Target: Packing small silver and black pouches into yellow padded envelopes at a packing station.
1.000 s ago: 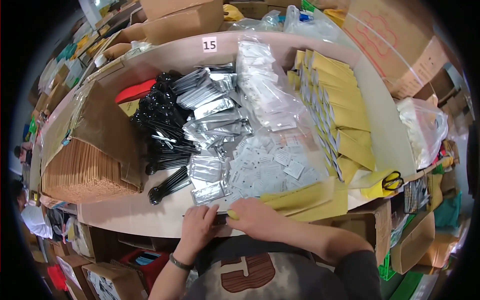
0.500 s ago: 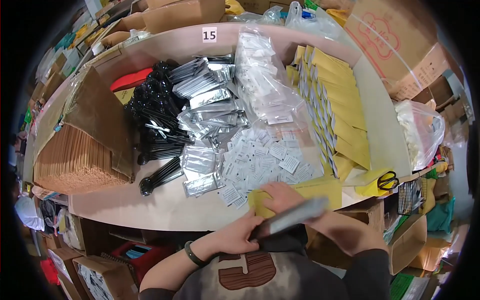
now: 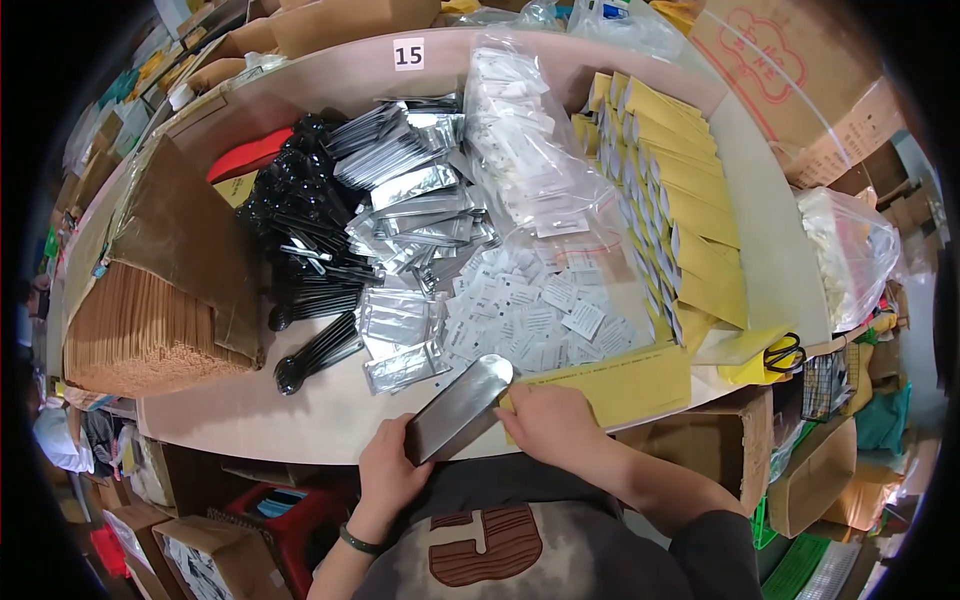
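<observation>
My left hand [image 3: 392, 468] is closed around the lower end of a long, flat silver strip [image 3: 455, 412] with a rounded far end. The strip slants up and to the right across the table's front edge. My right hand [image 3: 553, 420] is curled over the left end of a flat yellow envelope [image 3: 640, 386], its fingertips close to the strip's right edge. It seems to grip the envelope, though the palm hides part of the hold. Beyond the hands, small printed white packets [image 3: 535, 310] lie scattered. Silver foil packets [image 3: 405, 365] lie to their left.
Black plastic spoons [image 3: 320, 350] and more foil sachets [image 3: 400, 170] are heaped at centre-left. A carton of brown sheets [image 3: 160, 325] stands far left. A clear bag of white packets [image 3: 515, 140] lies behind, beside stacked yellow envelopes [image 3: 690, 200]. Black-handled scissors [image 3: 783, 352] rest at the right edge.
The silver strip has swung left, from lying across my right forearm to pointing up between my hands. My left hand has moved left with it. More of the envelope now shows.
</observation>
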Action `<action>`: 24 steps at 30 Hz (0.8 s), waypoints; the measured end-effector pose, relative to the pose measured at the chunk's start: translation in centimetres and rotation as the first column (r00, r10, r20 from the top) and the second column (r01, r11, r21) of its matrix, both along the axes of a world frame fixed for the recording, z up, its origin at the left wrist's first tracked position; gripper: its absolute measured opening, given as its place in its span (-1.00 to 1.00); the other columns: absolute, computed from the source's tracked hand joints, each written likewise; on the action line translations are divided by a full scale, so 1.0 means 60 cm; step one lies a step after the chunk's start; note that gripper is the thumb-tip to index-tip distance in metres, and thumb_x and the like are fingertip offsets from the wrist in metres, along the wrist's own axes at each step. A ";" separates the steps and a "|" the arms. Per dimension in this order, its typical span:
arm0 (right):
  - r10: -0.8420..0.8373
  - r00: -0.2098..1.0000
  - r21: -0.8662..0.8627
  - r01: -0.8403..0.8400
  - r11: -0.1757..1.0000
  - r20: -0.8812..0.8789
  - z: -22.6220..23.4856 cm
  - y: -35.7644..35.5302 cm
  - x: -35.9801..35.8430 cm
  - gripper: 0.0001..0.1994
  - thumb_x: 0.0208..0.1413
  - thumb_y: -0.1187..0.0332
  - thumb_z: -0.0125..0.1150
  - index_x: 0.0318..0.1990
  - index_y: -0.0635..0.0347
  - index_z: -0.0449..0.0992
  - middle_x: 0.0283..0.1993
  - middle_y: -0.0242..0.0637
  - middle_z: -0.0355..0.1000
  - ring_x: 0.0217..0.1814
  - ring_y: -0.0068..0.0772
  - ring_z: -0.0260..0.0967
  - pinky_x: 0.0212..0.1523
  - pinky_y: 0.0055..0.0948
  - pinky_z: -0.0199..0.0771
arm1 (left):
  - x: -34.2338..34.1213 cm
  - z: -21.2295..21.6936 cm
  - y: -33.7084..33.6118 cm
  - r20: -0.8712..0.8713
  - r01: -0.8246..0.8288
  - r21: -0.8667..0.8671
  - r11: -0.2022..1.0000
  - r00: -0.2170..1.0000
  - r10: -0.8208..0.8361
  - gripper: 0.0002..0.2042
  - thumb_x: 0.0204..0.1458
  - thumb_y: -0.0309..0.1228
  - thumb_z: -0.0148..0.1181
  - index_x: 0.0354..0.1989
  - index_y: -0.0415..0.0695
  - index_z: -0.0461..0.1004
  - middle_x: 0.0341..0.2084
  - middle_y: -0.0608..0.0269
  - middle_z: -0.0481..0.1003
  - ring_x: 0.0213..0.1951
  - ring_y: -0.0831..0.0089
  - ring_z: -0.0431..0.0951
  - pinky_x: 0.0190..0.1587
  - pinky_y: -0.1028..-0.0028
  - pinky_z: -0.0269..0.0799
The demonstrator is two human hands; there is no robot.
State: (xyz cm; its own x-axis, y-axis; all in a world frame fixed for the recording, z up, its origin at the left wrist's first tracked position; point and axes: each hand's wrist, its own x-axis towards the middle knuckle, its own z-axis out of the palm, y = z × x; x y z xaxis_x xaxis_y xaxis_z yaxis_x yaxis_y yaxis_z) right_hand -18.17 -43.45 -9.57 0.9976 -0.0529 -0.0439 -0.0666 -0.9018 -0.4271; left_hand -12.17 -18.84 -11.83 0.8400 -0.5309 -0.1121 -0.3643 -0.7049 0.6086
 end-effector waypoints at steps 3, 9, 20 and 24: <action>0.021 0.994 -0.007 -0.022 1.000 -0.106 0.012 0.010 0.011 -0.77 0.18 0.23 0.14 -0.37 0.22 0.47 -0.52 -0.11 0.49 -0.42 0.01 0.51 -0.38 -0.05 0.50 | 0.002 -0.004 0.015 0.008 -0.026 -0.012 1.000 1.000 0.026 -0.41 -0.24 -0.42 0.41 0.07 -0.16 0.38 -0.22 0.01 0.48 -0.16 -0.03 0.54 -0.14 0.19 0.49; -0.057 0.988 0.021 0.061 0.998 -0.147 0.009 0.003 0.015 -0.80 0.10 0.26 0.16 -0.38 0.22 0.48 -0.49 -0.06 0.50 -0.38 0.03 0.52 -0.35 -0.04 0.51 | 0.016 0.013 0.049 0.050 0.143 -0.001 0.990 0.989 -0.142 -0.37 -0.28 -0.45 0.43 0.11 -0.09 0.39 -0.27 0.05 0.47 -0.20 0.02 0.54 -0.19 0.21 0.49; -0.335 0.931 0.120 0.352 0.928 -0.144 0.039 -0.167 0.081 -0.70 0.08 0.21 0.26 -0.10 0.17 0.49 -0.17 -0.03 0.53 -0.07 0.08 0.50 -0.05 -0.05 0.48 | 0.109 0.048 -0.006 0.232 0.416 0.023 0.909 0.882 -0.410 -0.24 -0.17 -0.10 0.49 0.23 -0.15 0.34 0.13 -0.10 0.36 0.14 -0.13 0.39 0.16 0.06 0.35; -0.423 0.893 -0.031 0.423 0.905 -0.154 -0.042 -0.217 0.098 -0.56 0.07 0.21 0.28 0.04 0.27 0.42 -0.07 0.13 0.49 -0.03 0.17 0.48 0.03 -0.07 0.48 | 0.162 0.026 -0.095 0.384 0.556 -0.016 0.831 0.771 -0.509 -0.22 -0.14 -0.11 0.46 0.29 -0.07 0.31 0.25 -0.10 0.28 0.24 -0.14 0.31 0.28 0.06 0.25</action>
State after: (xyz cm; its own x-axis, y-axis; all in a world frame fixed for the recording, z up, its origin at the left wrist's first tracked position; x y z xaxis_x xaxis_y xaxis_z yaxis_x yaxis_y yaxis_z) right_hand -12.27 -56.45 -12.06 0.8618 -0.4679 -0.1958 -0.5065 -0.7723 -0.3834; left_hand -2.46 -24.52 -10.26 0.3871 -0.8936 0.2272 -0.8619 -0.2631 0.4335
